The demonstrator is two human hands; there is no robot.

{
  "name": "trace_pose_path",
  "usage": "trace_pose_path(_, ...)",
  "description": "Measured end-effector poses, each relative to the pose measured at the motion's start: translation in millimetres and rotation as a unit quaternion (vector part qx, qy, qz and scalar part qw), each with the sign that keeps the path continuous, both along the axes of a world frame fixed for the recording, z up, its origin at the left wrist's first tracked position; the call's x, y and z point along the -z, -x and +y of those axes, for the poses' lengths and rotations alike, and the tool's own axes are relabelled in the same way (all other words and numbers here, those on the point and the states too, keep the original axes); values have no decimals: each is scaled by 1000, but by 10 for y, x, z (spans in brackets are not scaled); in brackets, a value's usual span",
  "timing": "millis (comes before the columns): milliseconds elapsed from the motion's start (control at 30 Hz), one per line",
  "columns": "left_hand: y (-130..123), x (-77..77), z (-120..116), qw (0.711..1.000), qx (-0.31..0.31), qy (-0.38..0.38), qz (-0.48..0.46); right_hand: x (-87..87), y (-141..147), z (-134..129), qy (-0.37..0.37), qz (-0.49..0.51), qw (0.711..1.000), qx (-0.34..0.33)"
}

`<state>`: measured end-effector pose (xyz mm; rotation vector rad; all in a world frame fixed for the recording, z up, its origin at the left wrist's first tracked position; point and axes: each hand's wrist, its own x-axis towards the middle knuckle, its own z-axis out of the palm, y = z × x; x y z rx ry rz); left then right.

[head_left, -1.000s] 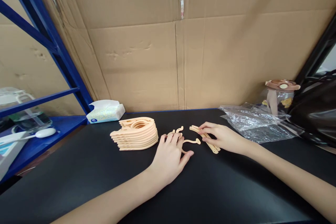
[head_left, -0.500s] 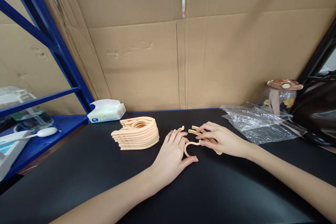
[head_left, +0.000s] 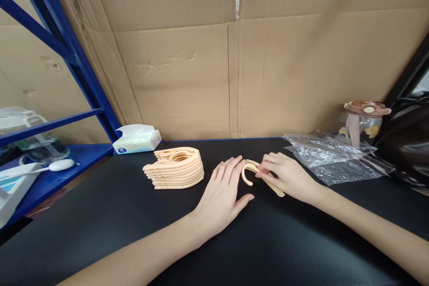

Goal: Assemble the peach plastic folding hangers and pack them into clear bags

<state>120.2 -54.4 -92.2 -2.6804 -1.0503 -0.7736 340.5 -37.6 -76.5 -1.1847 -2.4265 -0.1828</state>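
A beige plastic folding hanger [head_left: 275, 188] lies folded on the black table, its curved hook [head_left: 246, 177] pointing left and toward me. My right hand [head_left: 284, 175] pinches it with thumb and fingers near the base of the hook. My left hand [head_left: 223, 187] rests flat, fingers stretched out and thumb apart, with its fingertips close to the hook. Whether anything lies under the left palm is hidden. To the left of that hand stands a neat stack of similar folded beige hangers [head_left: 174, 172].
A tissue pack [head_left: 138, 139] sits at the back left by a blue metal frame [head_left: 83, 71]. Crumpled clear plastic bags [head_left: 325, 156] and a brown-lidded bottle [head_left: 365, 120] are at the back right. Cardboard [head_left: 174, 62] walls off the far edge.
The hook has turned and shifted slightly away from me. My right fingers have closed together on the hanger, and my left fingers have straightened out flat.
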Motion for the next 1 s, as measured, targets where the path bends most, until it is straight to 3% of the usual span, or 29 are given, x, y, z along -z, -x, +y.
trace_pose_path(233, 8, -2, -35, 1000, 14, 25, -8, 63, -48, 56, 60, 93, 993, 41)
trace_pose_path(467, 11, -5, -18, 995, 57, 83, 18, 53, -21, 22, 115, 98, 986, 64)
trace_pose_path(567, 17, -22, -36, 991, 84, 98, 26, 41, -14, -5, 133, 109, 985, 33)
trace_pose_path(633, 19, -53, -56, 988, 100, 112, 30, 36, 2, -26, 204, 155, 966, -16)
trace_pose_path(733, 20, -111, -90, 982, 137, 127, 40, 34, 38, -48, 324, 240, 913, -65)
trace_pose_path(1000, 31, -148, -107, 965, 207, 148, 62, 36, 77, -23, 342, 329, 880, -25)
